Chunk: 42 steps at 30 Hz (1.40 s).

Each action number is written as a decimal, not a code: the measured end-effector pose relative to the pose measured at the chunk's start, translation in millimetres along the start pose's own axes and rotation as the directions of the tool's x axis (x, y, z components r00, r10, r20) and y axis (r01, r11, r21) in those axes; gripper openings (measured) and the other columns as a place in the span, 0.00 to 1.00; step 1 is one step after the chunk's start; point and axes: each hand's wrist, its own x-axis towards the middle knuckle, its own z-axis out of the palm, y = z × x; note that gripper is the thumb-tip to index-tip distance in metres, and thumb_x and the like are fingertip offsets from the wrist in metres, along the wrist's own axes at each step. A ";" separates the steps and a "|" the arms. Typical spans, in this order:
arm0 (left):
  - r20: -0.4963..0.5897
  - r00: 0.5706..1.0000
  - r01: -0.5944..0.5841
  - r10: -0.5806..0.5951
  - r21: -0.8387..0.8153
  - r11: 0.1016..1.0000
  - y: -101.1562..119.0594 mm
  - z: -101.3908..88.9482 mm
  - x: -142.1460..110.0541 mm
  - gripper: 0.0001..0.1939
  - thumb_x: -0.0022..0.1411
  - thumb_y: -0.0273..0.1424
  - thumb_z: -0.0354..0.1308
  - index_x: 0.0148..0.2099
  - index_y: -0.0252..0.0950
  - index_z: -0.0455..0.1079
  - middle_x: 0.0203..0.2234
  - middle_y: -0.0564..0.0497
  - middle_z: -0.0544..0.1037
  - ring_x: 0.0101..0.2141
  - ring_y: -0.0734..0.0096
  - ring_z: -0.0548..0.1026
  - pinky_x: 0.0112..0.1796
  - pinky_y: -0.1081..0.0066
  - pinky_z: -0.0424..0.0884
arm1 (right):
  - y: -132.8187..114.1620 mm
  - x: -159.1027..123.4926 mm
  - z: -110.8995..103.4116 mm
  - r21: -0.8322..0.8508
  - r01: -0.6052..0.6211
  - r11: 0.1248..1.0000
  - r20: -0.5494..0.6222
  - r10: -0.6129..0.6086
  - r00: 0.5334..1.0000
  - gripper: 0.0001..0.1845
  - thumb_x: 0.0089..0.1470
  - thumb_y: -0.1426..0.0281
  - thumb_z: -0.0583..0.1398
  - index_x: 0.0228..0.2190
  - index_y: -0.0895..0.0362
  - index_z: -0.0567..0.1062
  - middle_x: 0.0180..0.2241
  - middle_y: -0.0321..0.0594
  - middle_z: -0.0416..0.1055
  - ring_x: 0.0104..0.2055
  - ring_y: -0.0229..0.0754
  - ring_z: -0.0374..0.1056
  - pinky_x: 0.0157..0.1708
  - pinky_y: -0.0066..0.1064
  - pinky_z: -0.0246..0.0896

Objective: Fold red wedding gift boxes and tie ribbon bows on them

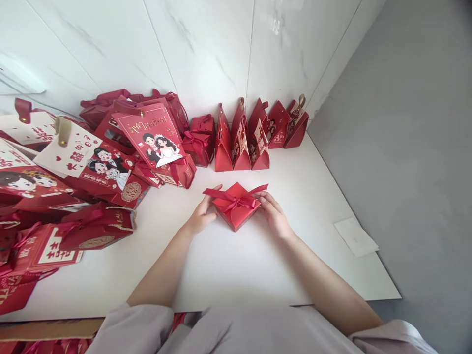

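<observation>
The red box [235,216] sits on the table [236,275] between your two hands, its bow [239,201] tied on top. Your left hand [201,215] and right hand [275,215] curve at its sides; I can't tell if your fingers grip. You seem to be neatening the bow. Next calls for gentle touches, so nothing gets squashed.

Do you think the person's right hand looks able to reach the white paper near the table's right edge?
Probably yes: the right hand is beside the ribbon-tied red gift box, and nothing visible stands between that hand and the white paper.
</observation>
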 end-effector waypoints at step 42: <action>-0.541 0.829 0.542 -0.139 0.719 0.435 246.1 -23.2 -216.8 0.52 0.49 0.44 0.67 0.71 0.36 0.51 0.60 0.52 0.65 0.58 0.53 0.65 0.59 0.60 0.56 | 3.7 -16.4 -26.9 -0.001 -0.223 0.975 -0.162 0.220 0.962 0.15 0.49 0.57 0.66 0.31 0.56 0.78 0.37 0.41 0.77 0.35 0.39 0.74 0.30 0.25 0.69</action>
